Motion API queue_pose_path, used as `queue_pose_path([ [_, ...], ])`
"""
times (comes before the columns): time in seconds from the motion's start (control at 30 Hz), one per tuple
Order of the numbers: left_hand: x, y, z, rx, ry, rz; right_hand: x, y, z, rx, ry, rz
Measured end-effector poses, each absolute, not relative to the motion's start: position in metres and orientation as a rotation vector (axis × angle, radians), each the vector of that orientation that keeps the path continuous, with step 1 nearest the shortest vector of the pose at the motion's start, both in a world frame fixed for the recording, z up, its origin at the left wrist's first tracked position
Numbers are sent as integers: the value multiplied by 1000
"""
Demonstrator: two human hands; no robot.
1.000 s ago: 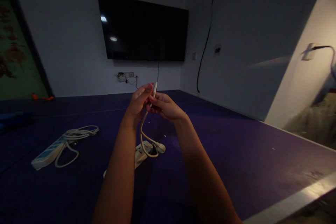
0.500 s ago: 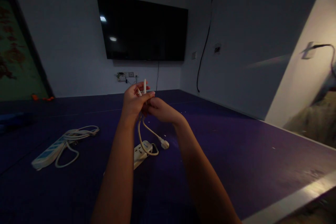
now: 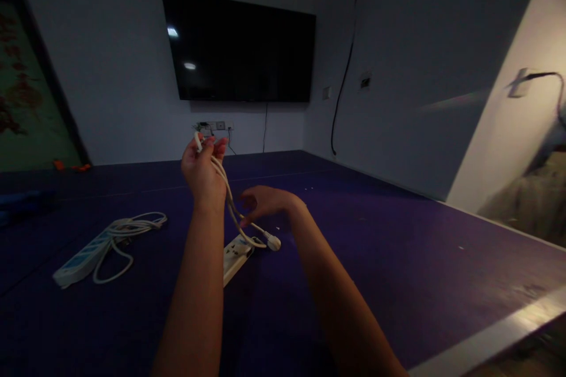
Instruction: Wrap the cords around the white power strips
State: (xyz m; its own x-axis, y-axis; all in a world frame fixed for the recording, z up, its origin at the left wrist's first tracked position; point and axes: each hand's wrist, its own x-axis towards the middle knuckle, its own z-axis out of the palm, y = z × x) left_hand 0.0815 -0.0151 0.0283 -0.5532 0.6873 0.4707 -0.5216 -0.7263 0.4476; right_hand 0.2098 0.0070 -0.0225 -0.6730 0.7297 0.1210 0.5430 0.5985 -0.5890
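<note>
My left hand (image 3: 202,166) is raised and closed around a white power cord (image 3: 230,200). The cord hangs down in a loop to a white power strip (image 3: 235,254) lying on the dark purple floor (image 3: 375,247). Its white plug (image 3: 273,242) dangles just beside the strip's end. My right hand (image 3: 260,202) is lower, to the right of the cord, fingers loosely curled around the cord near the plug end. Whether it grips the cord or only touches it is unclear in the dim light.
A second power strip (image 3: 79,260) with its coiled white cord (image 3: 128,230) lies on the floor at left. A dark wall-mounted screen (image 3: 241,47) hangs ahead, with wall sockets (image 3: 213,126) below it. A black cable (image 3: 347,65) runs down the right wall.
My hands have come apart. The left hand moved up and left with the cord; the right hand dropped lower along the cord toward the plug.
</note>
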Motion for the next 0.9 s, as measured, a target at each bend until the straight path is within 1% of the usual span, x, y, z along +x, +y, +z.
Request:
queue_pose_path([
  [0.1,81,-17,29,776,297,2288,191,11,-37,-1035,-2685,860],
  [0.2,79,-17,28,775,314,2288,176,13,-46,-931,-2610,1111],
  [0.3,71,-16,28,778,330,2283,178,18,-50,-964,-2497,1229],
  [0.4,61,-16,30,772,370,2269,188,27,-51,-1015,-2253,1184],
  [0.53,51,-18,32,717,348,2274,198,37,-53,-934,-2015,1069],
  [0.73,43,-17,32,548,397,2378,210,37,-47,-772,-1669,1123],
  [0.9,37,-12,29,508,386,2234,223,31,-32,-646,-1407,1046],
])
